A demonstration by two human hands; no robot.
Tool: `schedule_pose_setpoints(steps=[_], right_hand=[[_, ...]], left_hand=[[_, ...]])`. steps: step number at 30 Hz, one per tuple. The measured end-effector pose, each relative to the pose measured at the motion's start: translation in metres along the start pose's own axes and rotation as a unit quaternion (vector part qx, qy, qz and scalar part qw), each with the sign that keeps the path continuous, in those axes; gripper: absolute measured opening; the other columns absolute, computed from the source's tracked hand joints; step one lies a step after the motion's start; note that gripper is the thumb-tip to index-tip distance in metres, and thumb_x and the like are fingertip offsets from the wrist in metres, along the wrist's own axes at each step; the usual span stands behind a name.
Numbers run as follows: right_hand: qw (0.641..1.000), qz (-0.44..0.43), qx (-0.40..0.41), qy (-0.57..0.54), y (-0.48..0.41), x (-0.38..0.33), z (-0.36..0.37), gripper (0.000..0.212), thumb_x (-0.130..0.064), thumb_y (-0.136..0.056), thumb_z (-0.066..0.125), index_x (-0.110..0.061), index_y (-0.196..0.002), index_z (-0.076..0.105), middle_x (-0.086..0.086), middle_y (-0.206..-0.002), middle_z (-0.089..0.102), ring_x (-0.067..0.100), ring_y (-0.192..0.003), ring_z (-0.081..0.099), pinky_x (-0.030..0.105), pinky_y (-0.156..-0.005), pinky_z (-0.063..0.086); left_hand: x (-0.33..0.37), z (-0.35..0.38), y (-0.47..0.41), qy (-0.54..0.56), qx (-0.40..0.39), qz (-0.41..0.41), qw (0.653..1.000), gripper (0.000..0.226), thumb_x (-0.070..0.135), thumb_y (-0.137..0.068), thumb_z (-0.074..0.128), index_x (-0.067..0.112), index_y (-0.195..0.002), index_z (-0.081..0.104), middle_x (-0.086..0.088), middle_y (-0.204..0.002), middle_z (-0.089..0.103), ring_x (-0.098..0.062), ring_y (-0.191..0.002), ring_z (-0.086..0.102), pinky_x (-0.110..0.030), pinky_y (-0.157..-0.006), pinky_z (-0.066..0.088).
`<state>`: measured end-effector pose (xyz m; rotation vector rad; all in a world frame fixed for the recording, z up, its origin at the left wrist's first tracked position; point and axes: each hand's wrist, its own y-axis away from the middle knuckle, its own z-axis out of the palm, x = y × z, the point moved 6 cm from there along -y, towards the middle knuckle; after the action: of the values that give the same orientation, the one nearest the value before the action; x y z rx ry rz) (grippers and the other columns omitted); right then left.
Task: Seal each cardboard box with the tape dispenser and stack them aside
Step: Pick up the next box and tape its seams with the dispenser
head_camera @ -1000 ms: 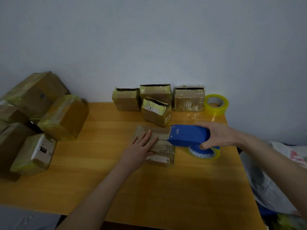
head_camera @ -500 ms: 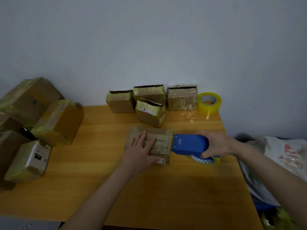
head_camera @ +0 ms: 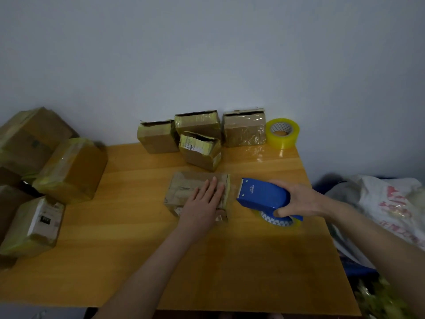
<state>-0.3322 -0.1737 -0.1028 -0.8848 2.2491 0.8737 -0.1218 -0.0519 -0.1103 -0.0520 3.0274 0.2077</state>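
A small flat cardboard box [head_camera: 184, 189] lies in the middle of the wooden table [head_camera: 138, 261]. My left hand [head_camera: 202, 203] rests flat on its top, fingers straight. Just to the box's right, my right hand [head_camera: 299, 200] grips a blue tape dispenser [head_camera: 259, 194] with a tape roll under it. The dispenser's front edge sits a little clear of the box's right side. Several more small boxes [head_camera: 197, 137] stand against the wall at the back.
A pile of taped boxes [head_camera: 66, 169] sits at the table's left edge. A spare yellow tape roll [head_camera: 282, 133] stands at the back right corner. Bags and cloth [head_camera: 391, 203] lie beyond the table's right edge.
The dispenser has slid right, off the box top and past its right edge. My left hand stays pressed on the box.
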Motion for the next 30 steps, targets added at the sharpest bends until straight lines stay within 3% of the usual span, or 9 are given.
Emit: schedule_pose_setpoints(steps=[4, 8, 11, 14, 19, 26, 30], right_hand=[[0.999, -0.001, -0.006, -0.045, 0.006, 0.005, -0.002, 0.070, -0.025, -0.076, 0.078, -0.050, -0.127, 0.038, -0.015, -0.112, 0.059, 0.002, -0.097, 0.060, 0.023, -0.080, 0.051], [0.998, -0.005, -0.030, -0.059, 0.005, 0.007, -0.002, 0.071, -0.020, -0.076, 0.077, -0.044, -0.132, 0.041, -0.010, -0.115, 0.059, 0.008, -0.099, 0.061, 0.027, -0.082, 0.052], [0.998, 0.019, -0.046, -0.027, 0.010, 0.016, -0.008, 0.070, -0.022, -0.075, 0.077, -0.047, -0.129, 0.040, -0.010, -0.114, 0.059, 0.008, -0.098, 0.060, 0.028, -0.081, 0.049], [0.998, 0.040, -0.029, 0.042, 0.007, 0.013, -0.006, 0.070, -0.034, -0.071, 0.076, -0.046, -0.130, 0.040, -0.013, -0.109, 0.059, 0.011, -0.097, 0.059, 0.037, -0.085, 0.052], [0.984, 0.045, -0.035, 0.170, -0.016, -0.015, 0.006, 0.072, -0.047, -0.070, 0.069, -0.041, -0.134, 0.038, -0.015, -0.097, 0.055, 0.015, -0.090, 0.055, 0.030, -0.065, 0.048], [0.978, 0.057, -0.092, 0.177, -0.044, -0.039, 0.001, 0.065, -0.043, -0.065, 0.072, -0.041, -0.122, 0.044, -0.009, -0.097, 0.057, 0.017, -0.088, 0.056, 0.032, -0.068, 0.049], [0.974, 0.073, -0.124, 0.177, -0.052, -0.048, -0.006, 0.076, -0.047, -0.055, 0.070, -0.038, -0.126, 0.044, -0.014, -0.095, 0.053, 0.013, -0.084, 0.055, 0.028, -0.065, 0.046]], left_hand=[[0.002, -0.004, 0.002, -0.003, 0.002, 0.006, 1.000, 0.070, 0.049, -0.100, 0.024, 0.023, -0.142, -0.025, -0.002, -0.150, -0.030, -0.021, -0.146, -0.016, -0.036, -0.119, -0.005], [0.001, -0.004, 0.003, -0.002, 0.001, 0.005, 1.000, 0.071, 0.048, -0.100, 0.026, 0.023, -0.143, -0.024, -0.001, -0.151, -0.028, -0.020, -0.146, -0.015, -0.037, -0.120, -0.002], [-0.003, -0.002, 0.001, -0.005, 0.011, 0.007, 1.000, 0.070, 0.048, -0.100, 0.027, 0.023, -0.143, -0.023, 0.000, -0.152, -0.026, -0.020, -0.147, -0.012, -0.036, -0.119, -0.002], [-0.006, 0.000, -0.002, 0.007, 0.016, 0.011, 1.000, 0.070, 0.049, -0.099, 0.028, 0.026, -0.143, -0.022, 0.002, -0.151, -0.025, -0.020, -0.147, -0.010, -0.034, -0.118, -0.003], [-0.004, 0.003, 0.000, 0.014, 0.026, 0.016, 0.999, 0.070, 0.052, -0.098, 0.028, 0.029, -0.144, -0.019, 0.002, -0.153, -0.022, -0.020, -0.147, -0.008, -0.034, -0.118, -0.003], [-0.003, 0.000, 0.001, 0.018, 0.028, 0.015, 0.999, 0.068, 0.048, -0.100, 0.029, 0.030, -0.142, -0.022, 0.004, -0.150, -0.027, -0.020, -0.147, -0.012, -0.036, -0.118, -0.004], [-0.004, -0.001, 0.001, 0.025, 0.029, 0.021, 0.999, 0.067, 0.048, -0.100, 0.029, 0.030, -0.141, -0.021, 0.006, -0.149, -0.027, -0.020, -0.147, -0.012, -0.036, -0.118, -0.003]])
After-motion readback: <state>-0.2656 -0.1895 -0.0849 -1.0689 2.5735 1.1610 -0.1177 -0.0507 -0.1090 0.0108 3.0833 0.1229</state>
